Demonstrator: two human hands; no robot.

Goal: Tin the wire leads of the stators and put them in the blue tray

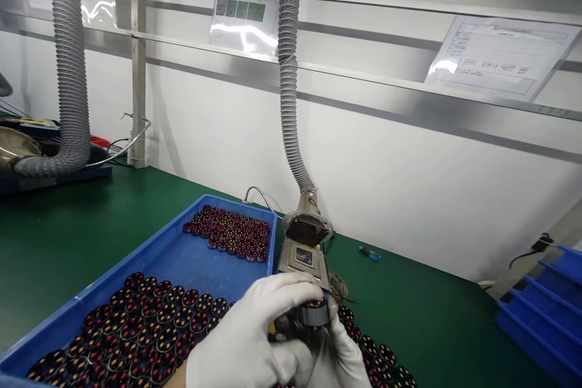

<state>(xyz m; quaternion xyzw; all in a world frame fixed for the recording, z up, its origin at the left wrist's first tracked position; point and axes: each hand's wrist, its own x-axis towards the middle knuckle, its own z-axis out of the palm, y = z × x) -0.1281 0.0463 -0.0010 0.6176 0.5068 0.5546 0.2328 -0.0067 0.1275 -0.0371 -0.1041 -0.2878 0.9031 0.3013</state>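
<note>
My left hand (257, 333), in a white glove, is closed on a dark round part (313, 313) at the lower middle, its fingers over the top and side. On the right of the same part, the fingers of my gloved right hand (343, 345) press against it. The part has a smooth dark side wall, and its top is partly covered by my fingers. Just behind my hands stands a metal device (304, 257) with a round fan-like head. A blue tray (182, 260) with many similar round parts lies to the left.
More round parts (370, 354) lie on the green table (436, 309) right of my hands. Blue-handled pliers (370, 253) lie farther back. A grey flexible duct (288, 73) hangs above the device. Stacked blue trays (545, 315) stand at the right edge.
</note>
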